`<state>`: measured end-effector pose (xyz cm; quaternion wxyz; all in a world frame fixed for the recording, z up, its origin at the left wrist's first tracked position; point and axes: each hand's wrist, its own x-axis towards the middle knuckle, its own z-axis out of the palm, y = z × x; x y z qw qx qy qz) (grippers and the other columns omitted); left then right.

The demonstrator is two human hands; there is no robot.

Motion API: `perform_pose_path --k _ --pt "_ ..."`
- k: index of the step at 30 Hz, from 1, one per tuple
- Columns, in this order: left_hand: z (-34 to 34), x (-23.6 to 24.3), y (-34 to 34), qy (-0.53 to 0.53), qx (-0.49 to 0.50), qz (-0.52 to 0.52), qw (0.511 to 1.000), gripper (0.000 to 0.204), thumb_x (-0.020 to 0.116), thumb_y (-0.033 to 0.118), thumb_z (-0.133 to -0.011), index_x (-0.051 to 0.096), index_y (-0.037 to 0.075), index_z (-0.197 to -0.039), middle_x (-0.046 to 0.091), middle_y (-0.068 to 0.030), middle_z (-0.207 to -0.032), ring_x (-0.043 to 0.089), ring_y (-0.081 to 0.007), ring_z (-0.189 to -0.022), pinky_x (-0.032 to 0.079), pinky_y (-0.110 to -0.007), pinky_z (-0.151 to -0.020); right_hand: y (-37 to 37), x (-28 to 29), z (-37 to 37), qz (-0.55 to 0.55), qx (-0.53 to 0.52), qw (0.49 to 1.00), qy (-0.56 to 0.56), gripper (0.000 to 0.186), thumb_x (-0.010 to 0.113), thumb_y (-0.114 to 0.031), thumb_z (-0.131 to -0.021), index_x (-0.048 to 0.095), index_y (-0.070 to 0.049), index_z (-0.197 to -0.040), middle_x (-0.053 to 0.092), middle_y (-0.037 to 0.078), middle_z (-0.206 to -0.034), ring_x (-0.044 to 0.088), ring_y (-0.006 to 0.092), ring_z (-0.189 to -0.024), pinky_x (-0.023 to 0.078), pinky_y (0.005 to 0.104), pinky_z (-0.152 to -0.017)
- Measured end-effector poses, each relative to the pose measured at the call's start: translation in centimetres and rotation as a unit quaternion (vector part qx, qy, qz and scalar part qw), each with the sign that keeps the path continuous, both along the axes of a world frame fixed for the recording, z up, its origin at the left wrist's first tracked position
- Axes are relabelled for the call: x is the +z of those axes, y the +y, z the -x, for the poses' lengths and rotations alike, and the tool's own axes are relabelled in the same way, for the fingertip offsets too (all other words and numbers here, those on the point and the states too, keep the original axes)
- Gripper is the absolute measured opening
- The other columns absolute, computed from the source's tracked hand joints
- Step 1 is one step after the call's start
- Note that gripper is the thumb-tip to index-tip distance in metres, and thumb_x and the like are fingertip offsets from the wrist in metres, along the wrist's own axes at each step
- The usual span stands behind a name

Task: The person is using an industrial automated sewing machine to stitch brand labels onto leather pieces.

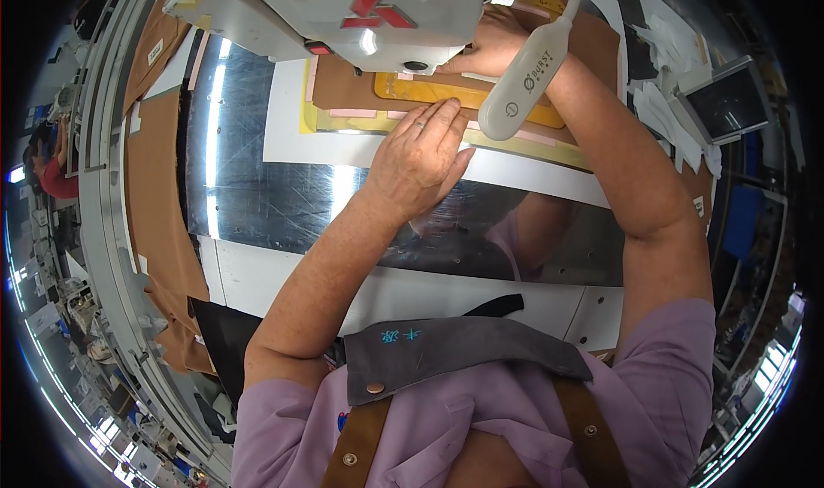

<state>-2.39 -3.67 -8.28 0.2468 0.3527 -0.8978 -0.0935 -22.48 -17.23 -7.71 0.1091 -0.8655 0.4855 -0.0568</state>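
My left hand point(421, 155) lies with its fingers stretched out side by side, the tips at the near edge of a yellow template strip point(403, 88). The hand is open and holds nothing. Beyond it, my right hand point(493, 43) reaches in beside the machine head point(395, 24). The machine and a white wand-shaped lamp point(525, 83) hide most of its fingers, so I cannot tell whether they grip anything. Under the yellow strip is a brown material piece point(335, 86), on a pale yellow plate point(311, 121) with pink strips along its edge. A white sheet point(283, 132) lies beneath.
A shiny metal work surface point(257, 187) extends toward me. Brown panels point(157, 187) hang or lie along the left side. At the right stand a small dark screen point(728, 102) and white paper scraps point(665, 115). A person in red point(60, 166) is far left.
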Motion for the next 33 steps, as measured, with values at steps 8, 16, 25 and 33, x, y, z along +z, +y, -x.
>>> perform_pose_path --k 8,16,25,33 --pt "-0.1 0.2 -0.7 0.045 0.067 0.044 0.996 0.041 0.077 0.018 -0.082 0.066 -0.001 -0.117 0.064 -0.0154 -0.110 0.065 -0.0324 -0.094 0.051 -0.044 -0.087 0.2 -0.2 0.2 0.033 0.005 0.999 -0.040 0.062 0.085 -0.045 -0.079 0.069 -0.010 -0.128 0.070 0.017 -0.122 0.064 0.0356 -0.118 0.048 0.0448 -0.103" --pt "-0.2 -0.2 -1.6 -0.052 0.135 -0.016 0.989 0.071 0.073 0.042 -0.089 0.056 -0.003 -0.140 0.056 -0.0106 -0.094 0.061 -0.0254 -0.085 0.047 -0.040 -0.080 0.4 0.9 -0.2 -0.013 -0.007 1.000 -0.018 0.056 0.085 -0.040 -0.079 0.070 -0.013 -0.126 0.071 0.015 -0.118 0.065 0.0334 -0.115 0.048 0.0462 -0.103" --pt "-0.9 0.0 -0.8 -0.035 0.149 -0.005 0.988 0.067 0.073 0.045 -0.088 0.060 -0.001 -0.135 0.060 -0.0100 -0.098 0.061 -0.0239 -0.097 0.044 -0.040 -0.084 0.7 1.0 0.2 0.038 0.029 0.998 -0.042 0.055 0.080 -0.045 -0.083 0.070 -0.014 -0.126 0.069 0.017 -0.124 0.063 0.0349 -0.120 0.046 0.0472 -0.106" --pt "-1.5 -0.3 -0.5 -0.048 0.111 0.042 0.992 0.056 0.072 0.038 -0.088 0.066 0.002 -0.130 0.063 -0.0083 -0.136 0.056 -0.0232 -0.118 0.042 -0.042 -0.094 1.3 1.5 -0.6 0.082 0.022 0.996 -0.023 0.059 0.080 -0.050 -0.082 0.070 -0.015 -0.128 0.068 0.015 -0.126 0.062 0.0341 -0.123 0.046 0.0463 -0.108"
